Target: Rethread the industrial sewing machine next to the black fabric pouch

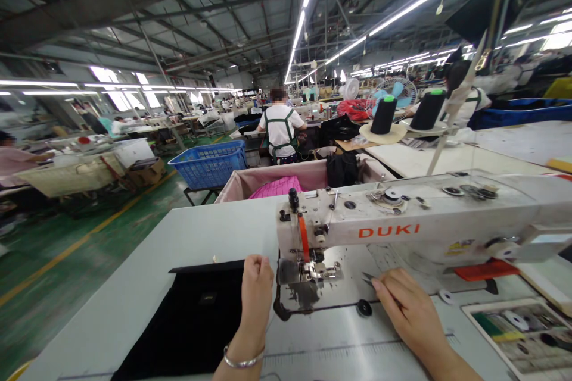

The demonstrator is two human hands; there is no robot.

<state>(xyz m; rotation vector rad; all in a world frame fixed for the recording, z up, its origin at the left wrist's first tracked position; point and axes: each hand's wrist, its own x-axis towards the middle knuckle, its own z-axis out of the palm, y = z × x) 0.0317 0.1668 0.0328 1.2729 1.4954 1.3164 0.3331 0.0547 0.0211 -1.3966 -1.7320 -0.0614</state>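
My left hand, a bracelet at its wrist, is closed at the right edge of a black fabric piece. Whatever its fingers may hold is hidden. The fabric lies flat on the table and carries a small dark label. My right hand is closed on thread snips, whose two pointed metal tips stick out to the left. Between my hands is the needle and presser-foot area of a white sewing machine. A black bobbin-like disc lies just left of my right hand.
Right of my right hand are a small white ring and a parts tray. Behind the table stand a pink-lined bin and a blue basket. Black thread cones stand behind the machine. A co-worker sits ahead, facing away.
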